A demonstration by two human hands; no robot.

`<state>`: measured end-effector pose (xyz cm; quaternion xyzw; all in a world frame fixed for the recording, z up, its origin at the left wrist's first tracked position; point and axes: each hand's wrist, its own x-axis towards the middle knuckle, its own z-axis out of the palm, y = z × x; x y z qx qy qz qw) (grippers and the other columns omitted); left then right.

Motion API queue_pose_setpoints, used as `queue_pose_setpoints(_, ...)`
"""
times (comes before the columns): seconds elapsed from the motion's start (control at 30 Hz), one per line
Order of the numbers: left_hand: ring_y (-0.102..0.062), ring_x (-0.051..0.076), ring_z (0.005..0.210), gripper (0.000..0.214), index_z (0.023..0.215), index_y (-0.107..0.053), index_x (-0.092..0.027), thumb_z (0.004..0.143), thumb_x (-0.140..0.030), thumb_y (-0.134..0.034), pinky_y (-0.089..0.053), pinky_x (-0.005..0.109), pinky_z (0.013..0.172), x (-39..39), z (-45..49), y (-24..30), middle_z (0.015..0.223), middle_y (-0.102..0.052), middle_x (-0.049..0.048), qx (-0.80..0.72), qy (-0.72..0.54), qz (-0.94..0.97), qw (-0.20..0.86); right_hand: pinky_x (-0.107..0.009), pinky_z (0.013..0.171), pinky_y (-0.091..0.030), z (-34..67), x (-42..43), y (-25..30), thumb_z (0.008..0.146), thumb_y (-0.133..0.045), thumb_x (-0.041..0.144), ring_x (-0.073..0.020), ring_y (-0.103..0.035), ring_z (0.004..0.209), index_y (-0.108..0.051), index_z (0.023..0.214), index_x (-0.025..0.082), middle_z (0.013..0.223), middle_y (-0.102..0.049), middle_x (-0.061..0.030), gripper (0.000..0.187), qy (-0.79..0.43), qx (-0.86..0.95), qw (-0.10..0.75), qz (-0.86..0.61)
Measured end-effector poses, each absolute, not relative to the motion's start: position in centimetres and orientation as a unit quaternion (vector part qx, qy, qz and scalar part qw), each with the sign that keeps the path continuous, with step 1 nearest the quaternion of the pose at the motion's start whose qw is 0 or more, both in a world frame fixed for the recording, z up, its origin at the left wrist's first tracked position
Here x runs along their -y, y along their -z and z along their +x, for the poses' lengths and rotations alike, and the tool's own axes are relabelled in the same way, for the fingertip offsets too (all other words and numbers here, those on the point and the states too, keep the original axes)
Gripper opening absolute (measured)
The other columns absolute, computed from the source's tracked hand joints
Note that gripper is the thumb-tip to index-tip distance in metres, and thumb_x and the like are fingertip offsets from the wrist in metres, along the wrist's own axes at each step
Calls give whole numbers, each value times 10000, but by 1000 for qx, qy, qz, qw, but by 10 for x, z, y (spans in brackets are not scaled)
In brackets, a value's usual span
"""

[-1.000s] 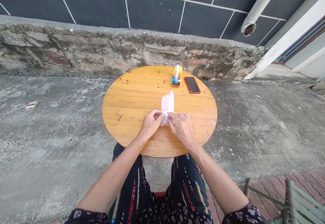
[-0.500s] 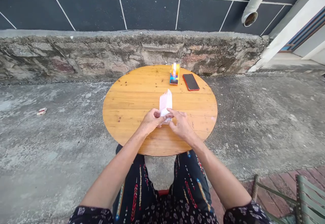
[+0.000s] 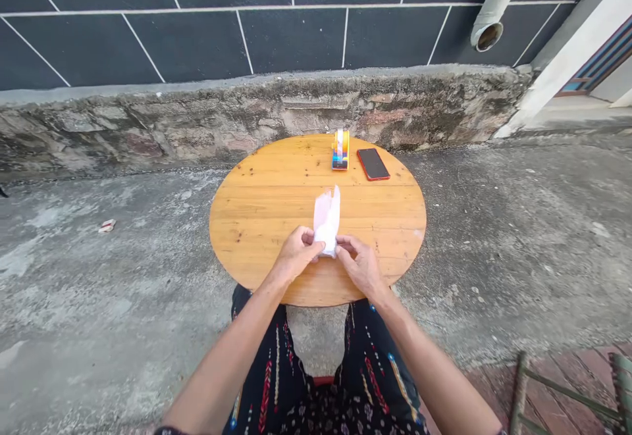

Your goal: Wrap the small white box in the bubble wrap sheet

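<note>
A white, thin, wrapped packet [image 3: 326, 221], like plastic or paper wrap, lies on the round wooden table [image 3: 261, 191] near its front half. Its far end is loose and pointed. My left hand [image 3: 300, 249] grips the near left side, thumb pressed on top and fingers partly beneath. At the near right edge, my right hand [image 3: 359, 260] pinches the wrap between thumb and index finger. What is inside the packet is hidden.
Toward the table's far edge stands a yellow and blue tape dispenser [image 3: 340, 150], with a red-cased phone [image 3: 373, 164] to its right. Behind is a stone wall base [image 3: 237, 122]. A metal chair frame [image 3: 567, 392] is at lower right.
My right hand has moved off the top of the packet to its right edge. My left thumb now presses on the wrap. The whole view has shifted slightly.
</note>
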<state>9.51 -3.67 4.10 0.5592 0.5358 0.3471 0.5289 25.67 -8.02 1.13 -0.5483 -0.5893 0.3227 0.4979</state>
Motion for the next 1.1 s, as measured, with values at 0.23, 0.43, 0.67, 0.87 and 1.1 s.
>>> queue_pose_setpoints(0.23,-618,165,733,246,943,-580,-180,758,-333,-635,-516,325,717,81,96,-33,895,-667,34,-585,-333,629,388,-401,913,-507,260,121,-16,869,-553,240,-214,-670,969,-638,1111,192,1054,-715,-83,262,-308,616,462,-559)
queue_pose_setpoints(0.43,-576,221,1023,349,1101,-568,-196,769,-265,-653,-480,373,890,84,97,-33,1092,-597,67,-551,-383,704,231,-380,891,-506,267,115,-21,877,-562,228,-208,-647,969,-660,1054,213,1048,-695,-71,204,-253,662,446,-547)
queue_pose_setpoints(0.67,-540,254,1097,299,1105,-610,-197,806,-201,-624,-461,409,950,82,95,-33,1170,-579,84,-498,-364,772,153,-329,783,-511,284,81,-45,927,-473,187,-190,-624,879,-682,1054,225,937,-636,-68,248,-117,735,418,-520)
queue_pose_setpoints(0.87,-548,255,1051,228,1037,-627,-163,811,-150,-606,-487,402,916,79,95,-39,1114,-604,86,-473,-340,798,156,-249,631,-464,282,54,-71,914,-445,108,-139,-573,734,-685,1084,220,968,-579,-74,314,-23,854,227,-468)
queue_pose_setpoints(1.1,-545,238,1042,206,1039,-615,-156,841,-134,-562,-489,393,920,75,94,-38,1109,-617,82,-447,-344,805,182,-267,674,-462,278,45,-78,902,-487,111,-154,-574,800,-701,973,196,1022,-574,-83,240,3,883,144,-446)
